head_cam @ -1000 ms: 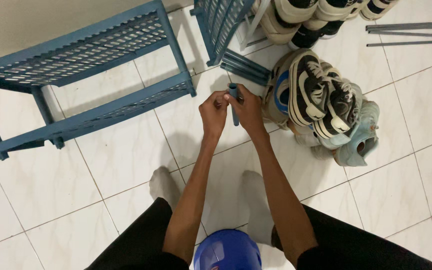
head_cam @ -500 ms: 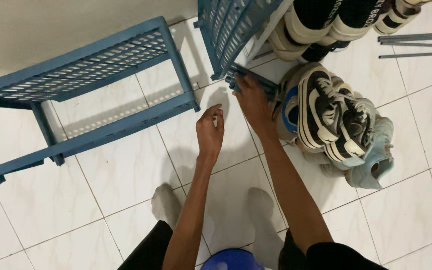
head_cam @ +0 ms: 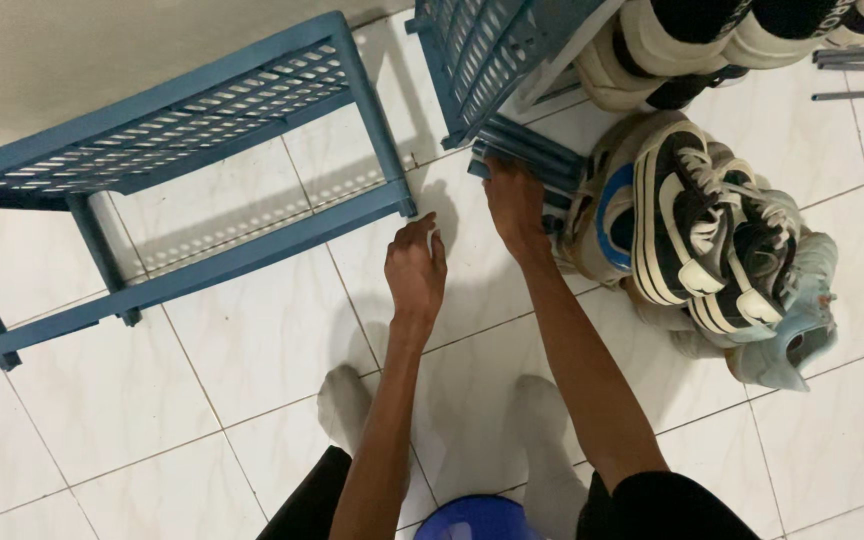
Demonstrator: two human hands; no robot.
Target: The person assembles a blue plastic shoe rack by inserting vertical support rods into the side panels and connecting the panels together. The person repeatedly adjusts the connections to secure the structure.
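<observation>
My right hand (head_cam: 517, 205) reaches forward onto a bundle of short blue plastic tubes (head_cam: 542, 158) lying on the floor, with its fingers curled over their near ends. My left hand (head_cam: 415, 265) hovers just above the white tile, holding nothing, fingers loosely apart. It is nearest the front corner of a blue plastic shoe rack (head_cam: 182, 150) with slotted shelves, which stands at the left. A second blue slotted shelf panel (head_cam: 477, 50) leans just behind the tubes.
A heap of sneakers (head_cam: 692, 230) lies right of the tubes, with more shoes (head_cam: 672, 40) stacked behind it. Thin grey rods (head_cam: 862, 55) lie at the top right. My socked feet (head_cam: 347, 400) and a blue round object (head_cam: 472, 520) are at the bottom.
A second ago both hands held one blue tube upright. The right hand has since carried it forward to the bundle and stays on it; the left hand let go and dropped toward the floor.
</observation>
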